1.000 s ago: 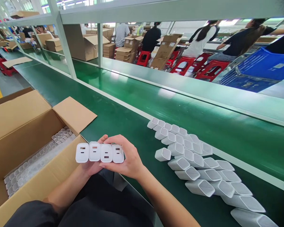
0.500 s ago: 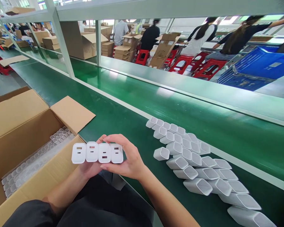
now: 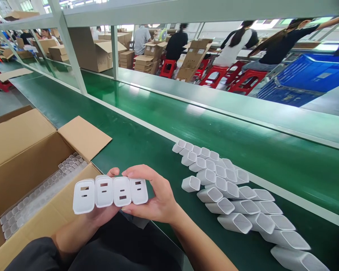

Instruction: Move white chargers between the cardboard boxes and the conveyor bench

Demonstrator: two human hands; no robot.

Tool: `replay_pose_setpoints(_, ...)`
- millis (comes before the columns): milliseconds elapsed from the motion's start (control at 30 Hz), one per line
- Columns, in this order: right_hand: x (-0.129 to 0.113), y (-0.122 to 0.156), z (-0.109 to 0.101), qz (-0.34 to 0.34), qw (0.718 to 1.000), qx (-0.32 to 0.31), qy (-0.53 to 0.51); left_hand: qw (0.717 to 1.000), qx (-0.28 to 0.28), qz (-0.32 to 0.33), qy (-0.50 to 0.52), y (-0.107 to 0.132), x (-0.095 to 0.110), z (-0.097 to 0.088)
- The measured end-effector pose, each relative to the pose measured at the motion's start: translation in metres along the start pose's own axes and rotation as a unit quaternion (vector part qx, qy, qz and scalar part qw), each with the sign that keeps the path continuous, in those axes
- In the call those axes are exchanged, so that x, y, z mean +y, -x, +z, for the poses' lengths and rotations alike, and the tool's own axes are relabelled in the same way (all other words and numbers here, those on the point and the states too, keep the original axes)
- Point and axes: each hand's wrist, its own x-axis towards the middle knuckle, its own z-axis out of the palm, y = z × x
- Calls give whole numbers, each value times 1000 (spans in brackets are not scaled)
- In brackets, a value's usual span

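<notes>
Four white plastic rounded-rectangular casings (image 3: 109, 194) stand lined up (the third's wider slot sits low, the others' high); the left hand (image 3: 105, 214) holds them from beneath, fingers mostly hidden; the right hand (image 3: 159, 195) pinches their right end between thumb and forefinger; a cluster of whitish tubular casings (image 3: 220, 184) remains on the green belt (image 3: 141, 146) to the right; whitish pieces (image 3: 46, 184) already sit in the open brown cardboard box (image 3: 64, 205), near left.

the dark green bench (image 3: 152, 150) carried many white charger housings (image 3: 220, 184), which rested on it in slanting rows, close together and mostly touching. one single housing (image 3: 191, 183) was a little apart, at the left of the group. a white strip (image 3: 299, 201) ran along the bench's far side.
</notes>
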Motion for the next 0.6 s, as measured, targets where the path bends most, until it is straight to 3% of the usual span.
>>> replay_pose_setpoints(267,-2,-2,-6,-41,999,-6,-10,994,15,85,-67,2,6,20)
replay_pose_setpoints(500,-2,-8,-15,-129,981,-14,146,995,41,38,-78,2,5,17)
replay_pose_setpoints(600,-1,-8,-18,-154,970,-10,186,992,51,54,-98,2,4,20)
